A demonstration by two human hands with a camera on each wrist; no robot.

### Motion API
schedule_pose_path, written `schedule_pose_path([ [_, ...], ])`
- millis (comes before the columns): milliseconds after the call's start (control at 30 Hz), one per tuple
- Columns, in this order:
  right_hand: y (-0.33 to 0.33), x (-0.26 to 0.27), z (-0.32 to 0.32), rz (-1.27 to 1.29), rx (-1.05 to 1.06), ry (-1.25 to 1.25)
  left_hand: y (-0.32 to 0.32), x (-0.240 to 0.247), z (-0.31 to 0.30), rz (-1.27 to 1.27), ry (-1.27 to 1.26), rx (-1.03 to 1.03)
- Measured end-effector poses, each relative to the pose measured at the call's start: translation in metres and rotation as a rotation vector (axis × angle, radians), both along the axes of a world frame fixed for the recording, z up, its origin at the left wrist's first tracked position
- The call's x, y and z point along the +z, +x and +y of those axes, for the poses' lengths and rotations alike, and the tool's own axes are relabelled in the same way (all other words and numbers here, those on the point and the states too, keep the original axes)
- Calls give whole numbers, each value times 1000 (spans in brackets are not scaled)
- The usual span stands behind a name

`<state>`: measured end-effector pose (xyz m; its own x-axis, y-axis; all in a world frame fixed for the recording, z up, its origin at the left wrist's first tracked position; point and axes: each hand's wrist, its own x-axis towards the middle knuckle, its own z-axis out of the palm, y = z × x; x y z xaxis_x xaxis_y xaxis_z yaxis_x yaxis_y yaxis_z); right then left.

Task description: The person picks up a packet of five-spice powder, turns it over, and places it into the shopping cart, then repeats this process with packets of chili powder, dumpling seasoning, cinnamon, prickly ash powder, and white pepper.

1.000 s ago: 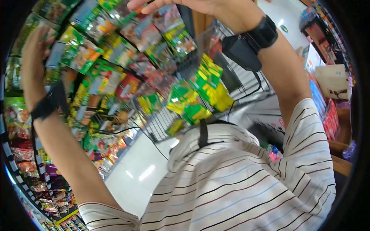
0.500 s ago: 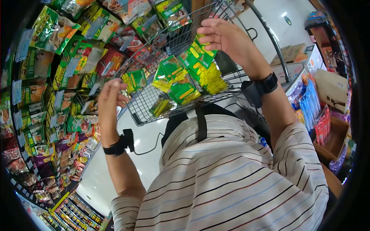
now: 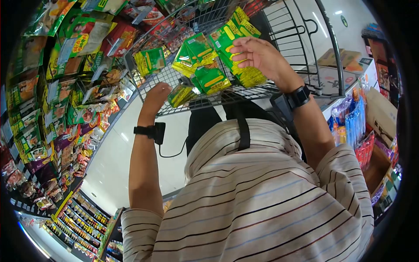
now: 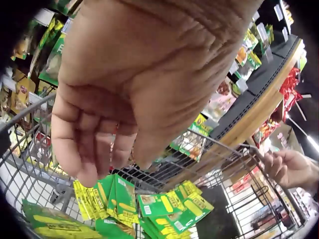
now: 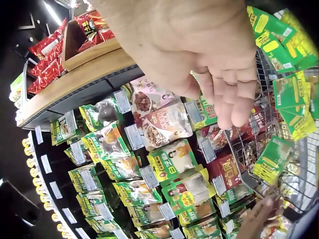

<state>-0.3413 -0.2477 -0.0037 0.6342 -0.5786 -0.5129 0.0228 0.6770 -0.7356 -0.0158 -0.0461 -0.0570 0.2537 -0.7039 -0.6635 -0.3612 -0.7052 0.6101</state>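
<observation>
A wire shopping cart (image 3: 160, 79) stands before me, with several green-and-yellow packets (image 3: 211, 81) lying in it. My left hand (image 3: 153, 98) is at the cart's near left corner, beside a small packet (image 3: 180, 95). Its fingers bend loosely above the basket in the left wrist view, with nothing seen in them. Over the right-hand pile of packets hovers my right hand (image 3: 262, 59), fingers loosely bent and partly hiding the pile. The right wrist view shows the right hand's palm (image 5: 199, 55) with nothing in it.
Hanging snack bags (image 3: 80, 41) with price tags fill the shelf along the left. The cart's handle bar (image 3: 333, 43) runs on the right. Behind it are cardboard boxes (image 3: 334, 59) and a crate edge with blue and red packs (image 3: 355, 120). White floor (image 3: 111, 166) shows at lower left.
Both hands have come down from up near the shelf to the cart: the left moved right and toward me, the right toward me. The view has shifted, showing more of the cart.
</observation>
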Motion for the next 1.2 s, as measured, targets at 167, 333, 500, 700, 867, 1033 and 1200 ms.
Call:
schedule_pose_path([
  [167, -1, -5, 3, 11, 3, 28, 5, -84, -13, 102, -91, -486],
  [333, -2, -4, 3, 43, -19, 52, -25, -99, -47, 38, 222, -844],
  [500, -10, -8, 4, 73, -35, 51, -30, -133, -54, 15, 320, -881],
  [700, -13, -17, 5, 102, -52, 105, -15, -153, -46, -76, 285, -913],
  [867, -15, -20, 7, 101, -62, 119, -19, -165, -39, -124, 266, -989],
  [1033, -13, -28, 9, 96, -63, 129, -24, -155, -45, -124, 331, -974],
  [1200, -9, -29, 11, 99, -43, 140, -15, -156, -40, -151, 185, -928],
])
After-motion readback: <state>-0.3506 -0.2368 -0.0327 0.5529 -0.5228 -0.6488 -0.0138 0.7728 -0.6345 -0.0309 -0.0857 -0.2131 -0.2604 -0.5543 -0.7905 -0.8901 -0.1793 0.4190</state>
